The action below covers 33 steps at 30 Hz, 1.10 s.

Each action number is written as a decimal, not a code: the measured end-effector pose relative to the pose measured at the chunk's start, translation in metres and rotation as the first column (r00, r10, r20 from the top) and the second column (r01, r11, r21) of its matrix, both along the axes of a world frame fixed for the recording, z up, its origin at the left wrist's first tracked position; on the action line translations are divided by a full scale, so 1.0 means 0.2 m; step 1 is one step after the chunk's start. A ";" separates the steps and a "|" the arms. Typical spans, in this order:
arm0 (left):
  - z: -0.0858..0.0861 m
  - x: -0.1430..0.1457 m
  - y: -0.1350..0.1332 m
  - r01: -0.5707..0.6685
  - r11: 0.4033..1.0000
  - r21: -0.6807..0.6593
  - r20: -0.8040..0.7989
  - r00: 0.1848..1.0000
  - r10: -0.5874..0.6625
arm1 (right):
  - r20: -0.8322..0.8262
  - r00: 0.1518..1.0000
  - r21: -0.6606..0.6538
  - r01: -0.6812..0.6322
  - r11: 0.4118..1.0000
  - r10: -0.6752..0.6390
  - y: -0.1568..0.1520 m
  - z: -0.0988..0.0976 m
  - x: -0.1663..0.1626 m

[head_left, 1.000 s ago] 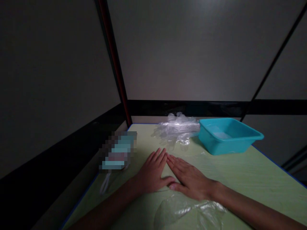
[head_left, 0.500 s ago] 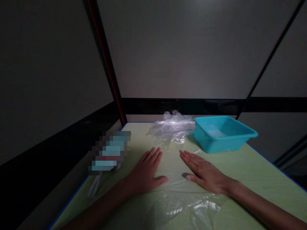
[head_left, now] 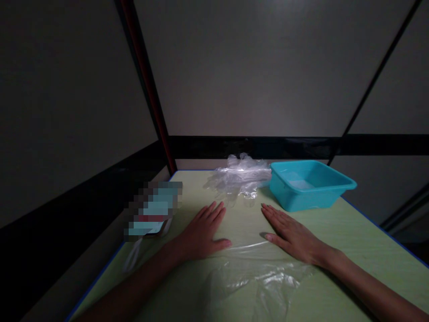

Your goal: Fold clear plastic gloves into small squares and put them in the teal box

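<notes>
My left hand (head_left: 206, 232) lies flat on a thin clear plastic film (head_left: 248, 268), fingers stretched out and thumb spread. On the other side my right hand (head_left: 295, 237) rests palm down, fingers together and straight, its thumb apart. Between the two thumbs the film shows a straight shiny crease; nearer to me it is wrinkled. Its outline is hard to make out, and part of it is hidden under the hands. Beyond my fingertips lies a pile of clear disposable plastic gloves (head_left: 239, 174).
A turquoise plastic basin (head_left: 308, 199) with something pale inside stands at the back right. A pixelated, phone-like object (head_left: 156, 210) with a pale strap (head_left: 133, 256) lies at the left edge. The light green table (head_left: 362, 250) meets a wall panel (head_left: 251, 80) behind.
My right hand has slid outward to the right, widening the gap between the hands. A straight crease now shows in the film between the thumbs. The left hand has barely shifted.
</notes>
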<state>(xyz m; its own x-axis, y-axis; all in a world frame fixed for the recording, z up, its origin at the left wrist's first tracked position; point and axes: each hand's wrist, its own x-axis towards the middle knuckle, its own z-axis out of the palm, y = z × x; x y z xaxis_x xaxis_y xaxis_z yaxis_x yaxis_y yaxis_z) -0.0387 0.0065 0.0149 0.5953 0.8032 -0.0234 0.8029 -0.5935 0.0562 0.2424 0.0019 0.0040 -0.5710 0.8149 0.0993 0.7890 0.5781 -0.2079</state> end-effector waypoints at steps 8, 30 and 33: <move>0.01 0.00 0.01 0.013 1.000 -0.019 0.005 1.000 -0.012 | -0.105 0.990 0.060 -0.086 0.995 0.092 -0.01 0.05 -0.09; 0.00 0.00 0.02 0.007 1.000 -0.018 -0.004 1.000 -0.007 | 0.006 0.993 -0.007 -0.119 0.993 0.120 0.00 0.00 0.02; 0.01 0.00 0.01 0.005 1.000 -0.022 0.006 1.000 -0.005 | 0.023 0.995 0.002 -0.098 0.995 0.098 0.01 -0.01 0.04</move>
<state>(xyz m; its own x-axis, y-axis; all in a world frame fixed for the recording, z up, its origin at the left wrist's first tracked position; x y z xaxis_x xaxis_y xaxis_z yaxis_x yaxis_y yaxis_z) -0.0393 0.0090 0.0165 0.5994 0.7996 -0.0375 0.7996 -0.5959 0.0737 0.2513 0.0032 0.0024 -0.6499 0.7549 0.0879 0.7334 0.6533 -0.1879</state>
